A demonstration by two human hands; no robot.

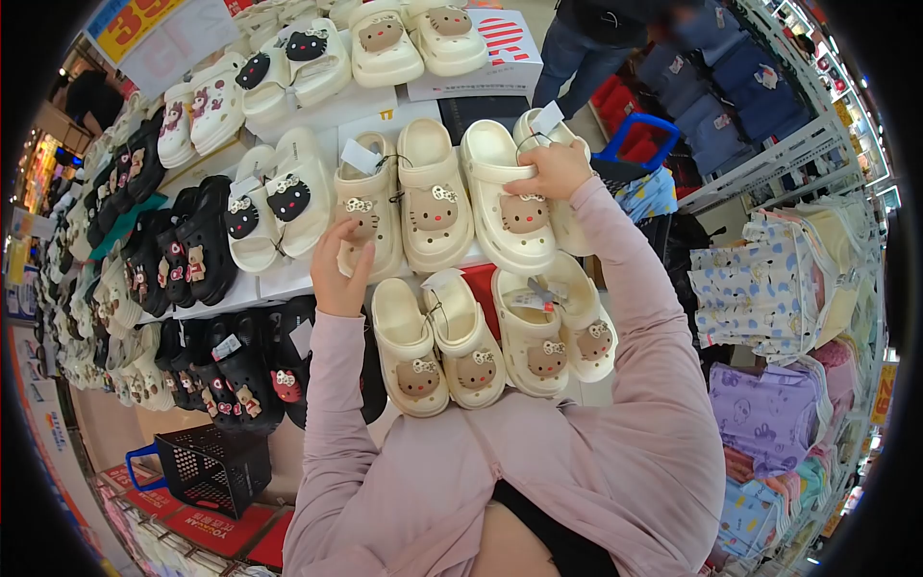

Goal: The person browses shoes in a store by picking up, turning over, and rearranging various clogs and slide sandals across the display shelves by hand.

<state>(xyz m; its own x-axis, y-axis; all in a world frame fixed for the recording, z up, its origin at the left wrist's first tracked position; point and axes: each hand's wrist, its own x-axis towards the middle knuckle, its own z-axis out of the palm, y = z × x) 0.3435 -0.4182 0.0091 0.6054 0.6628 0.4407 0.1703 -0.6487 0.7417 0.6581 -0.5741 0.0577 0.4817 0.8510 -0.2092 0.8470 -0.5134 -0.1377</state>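
Two hands [558,171], eight nearest cream clogs [433,231], two baskets [219,476].

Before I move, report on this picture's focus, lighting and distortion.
Head view, edges: black surrounds the round, fisheye image; head view, centre: the cream Hello Kitty clogs, left hand and right hand look fairly sharp and brightly lit; head view, top: a blurred patch sits near the bystander.

Cream clogs [435,252] w/ brn cat charms [433,212]; lt pink sleeves [635,255].
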